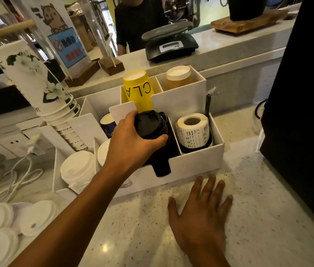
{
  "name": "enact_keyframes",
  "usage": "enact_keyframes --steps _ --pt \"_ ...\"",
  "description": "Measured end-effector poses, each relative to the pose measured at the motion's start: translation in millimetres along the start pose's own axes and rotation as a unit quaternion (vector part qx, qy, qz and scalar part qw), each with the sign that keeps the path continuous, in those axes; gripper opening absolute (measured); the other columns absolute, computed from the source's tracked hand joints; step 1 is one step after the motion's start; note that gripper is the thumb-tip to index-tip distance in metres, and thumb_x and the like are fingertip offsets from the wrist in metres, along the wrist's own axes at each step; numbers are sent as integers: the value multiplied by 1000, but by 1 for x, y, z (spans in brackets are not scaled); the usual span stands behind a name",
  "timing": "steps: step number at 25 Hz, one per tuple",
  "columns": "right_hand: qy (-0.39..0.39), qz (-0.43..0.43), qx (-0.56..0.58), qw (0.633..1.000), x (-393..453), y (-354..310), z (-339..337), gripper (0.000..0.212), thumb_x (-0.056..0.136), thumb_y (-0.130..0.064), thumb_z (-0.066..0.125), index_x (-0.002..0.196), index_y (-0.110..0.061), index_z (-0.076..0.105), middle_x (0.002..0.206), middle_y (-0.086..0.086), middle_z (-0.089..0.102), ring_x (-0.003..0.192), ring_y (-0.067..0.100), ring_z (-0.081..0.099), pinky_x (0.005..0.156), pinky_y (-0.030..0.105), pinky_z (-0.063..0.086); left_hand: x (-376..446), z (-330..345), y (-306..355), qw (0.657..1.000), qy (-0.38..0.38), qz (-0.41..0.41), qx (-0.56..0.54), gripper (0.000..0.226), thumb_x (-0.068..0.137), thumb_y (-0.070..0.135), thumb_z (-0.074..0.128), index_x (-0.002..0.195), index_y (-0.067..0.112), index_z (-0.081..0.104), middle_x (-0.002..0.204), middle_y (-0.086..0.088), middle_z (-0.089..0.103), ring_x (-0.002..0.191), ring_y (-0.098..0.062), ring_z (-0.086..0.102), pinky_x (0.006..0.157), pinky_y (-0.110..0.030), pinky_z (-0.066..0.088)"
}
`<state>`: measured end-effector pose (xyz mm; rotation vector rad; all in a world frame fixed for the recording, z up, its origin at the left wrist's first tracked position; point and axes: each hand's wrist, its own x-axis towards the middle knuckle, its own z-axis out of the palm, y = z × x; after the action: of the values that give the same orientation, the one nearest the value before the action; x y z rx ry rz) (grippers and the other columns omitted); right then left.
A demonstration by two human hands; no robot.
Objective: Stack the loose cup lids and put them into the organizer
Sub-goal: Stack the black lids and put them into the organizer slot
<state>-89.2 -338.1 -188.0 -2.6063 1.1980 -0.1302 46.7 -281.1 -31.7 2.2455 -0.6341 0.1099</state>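
Head view: we see our left hand (pixel 133 139) clenched on a stack of black lids (pixel 149 126) over the organizer (pixel 196 162), in its front middle compartment beside a label roll (pixel 192 132). Yellow cups (pixel 139 89) stand behind. Our right hand (pixel 200 212) lies flat and released on the counter (pixel 248 189) before the organizer's front edge.

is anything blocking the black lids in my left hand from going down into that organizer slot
Nothing visible blocks them. The left hand holds the stack of black lids right over the organizer's slot, where more black lids already lie. The label roll sits in the neighbouring compartment, behind a divider. The right hand rests flat on the counter.
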Motion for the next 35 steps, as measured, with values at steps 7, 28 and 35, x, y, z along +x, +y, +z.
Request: enact_keyframes --steps 7,28,35 --pt "3 -9 3 1000 -1 0 -1 103 81 -77 7 158 -9 -4 165 23 -8 151 44 -16 117 63 -13 8 4 -2 999 -13 4 41 82 70 49 85 137 21 48 127 -3 61 113 -24 59 91 -35 55" --pt "-1 -20 -7 1000 -1 2 -2 99 84 -74 7 156 -7 -3 165 27 -4 150 46 -12 118 64 -8 25 37 22 967 28 -6 255 55 91 62 43 115 14 57 110 -10 58 106 -31 55 80 -43 48" --pt "2 -19 -15 1000 -3 0 0 98 85 -74 13 154 -6 5 164 27 6 151 47 -3 119 63 -5 25 39 18 968 46 10 248 54 92 60 41 114 15 60 107 -9 61 102 -29 55 77 -42 47"
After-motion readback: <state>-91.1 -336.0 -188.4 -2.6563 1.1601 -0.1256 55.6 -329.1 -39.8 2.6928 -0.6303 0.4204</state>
